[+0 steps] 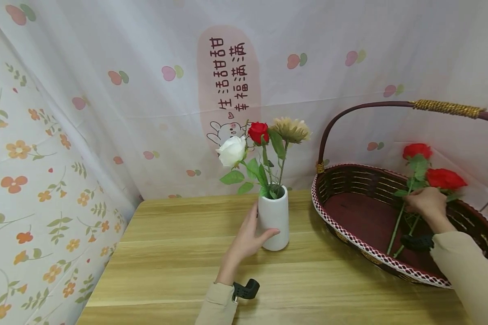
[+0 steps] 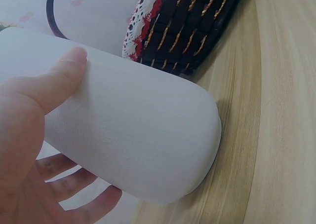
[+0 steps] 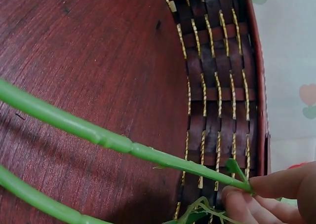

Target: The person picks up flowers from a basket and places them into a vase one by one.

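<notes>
A white vase (image 1: 274, 221) stands upright on the wooden table with a white rose (image 1: 232, 151), a red rose (image 1: 259, 132) and a pale yellow flower (image 1: 290, 130) in it. My left hand (image 1: 248, 237) holds the vase's side, thumb across the front and fingers around the back. Over the basket (image 1: 358, 167) at the right, my right hand (image 1: 428, 205) pinches a green flower stem (image 3: 117, 142) between thumb and fingers. Two red flowers (image 1: 446, 179) are at that hand, their stems slanting down into the basket. Which bloom belongs to the pinched stem I cannot tell.
The basket's tall arched handle (image 1: 366, 105) rises above its far side. Lace trim (image 1: 351, 232) runs along the near rim, close to the vase's right. A printed curtain (image 1: 154, 90) hangs behind the wooden table (image 1: 166, 262) and along its left.
</notes>
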Demonstrator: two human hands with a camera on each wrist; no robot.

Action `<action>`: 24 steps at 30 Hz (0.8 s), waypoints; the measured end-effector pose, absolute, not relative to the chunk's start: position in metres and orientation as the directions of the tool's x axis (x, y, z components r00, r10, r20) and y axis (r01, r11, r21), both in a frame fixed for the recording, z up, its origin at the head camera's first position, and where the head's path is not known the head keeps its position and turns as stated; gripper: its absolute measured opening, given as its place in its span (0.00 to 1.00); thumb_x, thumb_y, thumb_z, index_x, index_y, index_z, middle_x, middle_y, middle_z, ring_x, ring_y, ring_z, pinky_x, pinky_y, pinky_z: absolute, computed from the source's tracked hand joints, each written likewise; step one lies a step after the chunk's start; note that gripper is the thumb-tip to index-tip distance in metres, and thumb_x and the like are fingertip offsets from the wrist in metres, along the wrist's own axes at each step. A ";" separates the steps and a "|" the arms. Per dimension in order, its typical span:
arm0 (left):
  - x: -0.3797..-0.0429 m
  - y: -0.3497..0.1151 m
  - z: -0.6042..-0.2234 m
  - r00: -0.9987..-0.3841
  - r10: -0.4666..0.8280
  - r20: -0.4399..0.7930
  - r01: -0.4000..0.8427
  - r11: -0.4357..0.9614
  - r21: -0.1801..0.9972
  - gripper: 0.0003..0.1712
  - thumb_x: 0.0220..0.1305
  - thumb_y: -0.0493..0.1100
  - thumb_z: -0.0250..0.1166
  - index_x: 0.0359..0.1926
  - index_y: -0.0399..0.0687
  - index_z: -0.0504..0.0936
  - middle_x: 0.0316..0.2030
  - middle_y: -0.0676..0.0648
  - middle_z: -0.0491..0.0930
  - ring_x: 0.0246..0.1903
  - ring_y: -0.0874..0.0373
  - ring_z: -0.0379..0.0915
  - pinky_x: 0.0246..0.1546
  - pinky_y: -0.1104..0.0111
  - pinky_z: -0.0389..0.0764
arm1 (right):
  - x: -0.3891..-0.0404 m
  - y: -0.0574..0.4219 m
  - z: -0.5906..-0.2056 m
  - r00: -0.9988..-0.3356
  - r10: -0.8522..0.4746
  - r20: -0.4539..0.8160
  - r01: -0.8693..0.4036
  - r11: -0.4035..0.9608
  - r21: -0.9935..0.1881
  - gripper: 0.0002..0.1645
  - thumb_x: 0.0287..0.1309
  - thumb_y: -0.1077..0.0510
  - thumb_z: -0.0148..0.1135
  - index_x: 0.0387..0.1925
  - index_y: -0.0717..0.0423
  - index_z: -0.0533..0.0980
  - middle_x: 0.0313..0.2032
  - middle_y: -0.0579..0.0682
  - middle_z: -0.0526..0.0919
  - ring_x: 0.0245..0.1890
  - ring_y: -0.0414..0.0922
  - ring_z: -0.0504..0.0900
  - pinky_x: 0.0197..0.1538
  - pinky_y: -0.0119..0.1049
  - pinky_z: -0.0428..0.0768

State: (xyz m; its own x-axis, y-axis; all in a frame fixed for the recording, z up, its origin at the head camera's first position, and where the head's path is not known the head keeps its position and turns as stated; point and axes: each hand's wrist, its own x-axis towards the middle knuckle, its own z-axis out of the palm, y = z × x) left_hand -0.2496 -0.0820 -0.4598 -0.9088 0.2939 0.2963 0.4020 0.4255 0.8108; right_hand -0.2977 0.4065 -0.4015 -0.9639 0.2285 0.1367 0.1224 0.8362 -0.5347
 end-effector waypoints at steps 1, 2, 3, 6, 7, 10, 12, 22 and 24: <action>-0.250 -0.082 -0.460 -0.909 0.294 0.296 0.402 0.425 0.811 0.59 0.63 0.56 0.72 0.81 0.48 0.44 0.77 0.42 0.53 0.74 0.48 0.52 0.72 0.51 0.58 | -0.297 0.406 -0.401 -0.962 0.237 0.137 0.127 0.829 -0.544 0.20 0.65 0.58 0.55 0.31 0.75 0.82 0.13 0.51 0.81 0.41 0.73 0.77 0.49 0.65 0.68; -0.250 -0.082 -0.460 -0.909 0.294 0.295 0.401 0.423 0.812 0.59 0.63 0.56 0.72 0.81 0.48 0.44 0.77 0.42 0.53 0.74 0.48 0.52 0.72 0.51 0.58 | -0.297 0.406 -0.401 -0.960 0.246 0.136 0.133 0.825 -0.550 0.21 0.65 0.58 0.55 0.30 0.74 0.83 0.12 0.50 0.81 0.43 0.74 0.75 0.49 0.65 0.68; -0.250 -0.081 -0.459 -0.909 0.294 0.295 0.401 0.422 0.813 0.58 0.63 0.56 0.72 0.81 0.48 0.44 0.77 0.42 0.53 0.74 0.48 0.52 0.72 0.51 0.58 | -0.297 0.406 -0.401 -0.958 0.255 0.131 0.141 0.817 -0.559 0.21 0.65 0.57 0.55 0.29 0.73 0.83 0.12 0.50 0.81 0.45 0.75 0.73 0.49 0.64 0.68; -0.250 -0.081 -0.459 -0.909 0.295 0.295 0.400 0.418 0.816 0.58 0.63 0.56 0.72 0.81 0.48 0.44 0.77 0.42 0.53 0.74 0.48 0.53 0.72 0.51 0.58 | -0.296 0.406 -0.399 -0.952 0.288 0.101 0.176 0.789 -0.589 0.24 0.65 0.56 0.55 0.22 0.69 0.84 0.12 0.49 0.81 0.47 0.76 0.71 0.44 0.59 0.71; -0.250 -0.081 -0.459 -0.909 0.295 0.295 0.400 0.417 0.816 0.58 0.63 0.56 0.72 0.81 0.48 0.44 0.77 0.42 0.53 0.74 0.48 0.53 0.72 0.51 0.58 | -0.296 0.406 -0.398 -0.951 0.298 0.089 0.187 0.776 -0.602 0.24 0.65 0.56 0.55 0.20 0.68 0.84 0.12 0.49 0.82 0.47 0.76 0.70 0.42 0.55 0.72; -0.250 -0.081 -0.459 -0.909 0.294 0.295 0.400 0.415 0.817 0.58 0.63 0.56 0.72 0.80 0.47 0.45 0.76 0.42 0.54 0.73 0.47 0.54 0.72 0.51 0.59 | -0.296 0.405 -0.395 -0.945 0.322 0.062 0.213 0.747 -0.630 0.24 0.63 0.56 0.56 0.17 0.64 0.85 0.14 0.50 0.83 0.48 0.76 0.70 0.33 0.43 0.72; -0.250 -0.081 -0.459 -0.909 0.295 0.295 0.400 0.415 0.817 0.58 0.63 0.56 0.72 0.80 0.47 0.45 0.76 0.42 0.55 0.73 0.48 0.54 0.72 0.51 0.59 | -0.296 0.404 -0.393 -0.942 0.331 0.049 0.223 0.732 -0.644 0.23 0.62 0.56 0.56 0.17 0.64 0.85 0.14 0.49 0.83 0.49 0.75 0.71 0.32 0.39 0.70; -0.250 -0.081 -0.460 -0.909 0.297 0.293 0.399 0.409 0.821 0.57 0.63 0.56 0.72 0.80 0.47 0.46 0.76 0.41 0.55 0.73 0.47 0.55 0.71 0.51 0.60 | -0.296 0.397 -0.381 -0.944 0.325 0.056 0.199 0.696 -0.690 0.22 0.62 0.53 0.60 0.19 0.60 0.87 0.14 0.43 0.83 0.37 0.54 0.82 0.31 0.33 0.70; -0.250 -0.081 -0.460 -0.909 0.297 0.293 0.398 0.410 0.820 0.57 0.63 0.56 0.72 0.80 0.47 0.46 0.76 0.41 0.55 0.73 0.47 0.55 0.71 0.51 0.59 | -0.297 0.395 -0.379 -0.945 0.325 0.045 0.194 0.664 -0.722 0.21 0.62 0.52 0.61 0.17 0.55 0.87 0.14 0.41 0.83 0.32 0.45 0.83 0.30 0.31 0.71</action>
State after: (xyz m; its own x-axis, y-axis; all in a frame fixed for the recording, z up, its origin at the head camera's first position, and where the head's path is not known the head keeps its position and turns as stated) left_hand -0.2498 -0.0813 -0.4599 -0.9088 0.2973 0.2927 0.3985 0.4104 0.8203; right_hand -0.2966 0.3954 -0.3788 -0.9448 0.3245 0.0450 0.1936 0.6638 -0.7225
